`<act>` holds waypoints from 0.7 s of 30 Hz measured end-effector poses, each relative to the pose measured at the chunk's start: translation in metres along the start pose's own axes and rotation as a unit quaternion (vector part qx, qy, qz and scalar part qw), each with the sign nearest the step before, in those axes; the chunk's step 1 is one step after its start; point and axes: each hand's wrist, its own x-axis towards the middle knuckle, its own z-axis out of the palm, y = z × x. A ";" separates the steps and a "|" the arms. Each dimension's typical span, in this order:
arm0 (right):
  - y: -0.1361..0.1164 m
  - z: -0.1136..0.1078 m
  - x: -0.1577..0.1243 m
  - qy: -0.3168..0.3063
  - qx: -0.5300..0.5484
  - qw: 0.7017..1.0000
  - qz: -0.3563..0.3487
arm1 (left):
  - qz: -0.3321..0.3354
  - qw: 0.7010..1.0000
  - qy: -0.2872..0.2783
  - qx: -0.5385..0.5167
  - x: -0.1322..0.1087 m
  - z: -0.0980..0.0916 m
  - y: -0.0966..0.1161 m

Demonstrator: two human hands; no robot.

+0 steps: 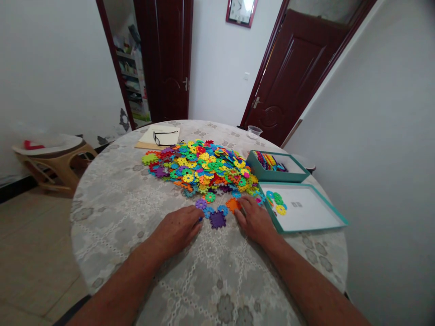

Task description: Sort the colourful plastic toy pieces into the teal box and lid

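My left hand [181, 227] rests on the table with its fingers curled together. A small dark blue bit [200, 219] shows at its fingertips; the rest of it is hidden. My right hand [253, 218] has thumb and fingers closed on the right edge of an orange square interlocking piece [233, 205]. Between the hands lies a purple square piece [218, 219], with blue gear-shaped discs [223, 209] just behind it. A lilac disc [200, 204] is close to my left fingertips. Behind both hands spreads a heap of colourful plastic discs and squares [204, 165].
A teal box [272, 174] with rows of pieces stands right of the heap. Before it lies its white-lined lid [312, 208] holding several green, blue and yellow discs. Glasses [157, 138] lie on papers [146, 141] at the back left. A clear bowl [254, 131] stands at the far edge.
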 end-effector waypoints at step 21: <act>-0.014 -0.017 -0.010 0.063 0.163 0.979 -0.102 | -0.041 0.986 0.096 -0.132 0.002 -0.005 0.007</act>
